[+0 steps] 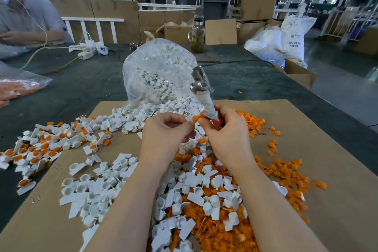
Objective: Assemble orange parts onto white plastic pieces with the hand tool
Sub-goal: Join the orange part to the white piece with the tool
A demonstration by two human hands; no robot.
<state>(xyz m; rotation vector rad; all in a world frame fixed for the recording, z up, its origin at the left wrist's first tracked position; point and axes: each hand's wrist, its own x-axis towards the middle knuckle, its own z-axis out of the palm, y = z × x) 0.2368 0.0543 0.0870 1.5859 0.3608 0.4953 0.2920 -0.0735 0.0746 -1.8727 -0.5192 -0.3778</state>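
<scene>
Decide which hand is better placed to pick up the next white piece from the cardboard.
Left. The left hand only pinches a small orange part, whereas the right hand grips the hand tool.

Orange part (196,118) pinched at the fingertips, red tool handle (217,122) wrapped in dirty white tape, silver metal head (198,80) above; white pieces (98,188) on brown cardboard (327,149) below

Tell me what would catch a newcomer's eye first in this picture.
The two hands, left hand and right hand, meet mid-frame, pinching an orange part beside the tape-wrapped hand tool held in the right. Around them, white plastic pieces and orange parts litter the cardboard sheet, below a clear bag spilling more white pieces.
</scene>
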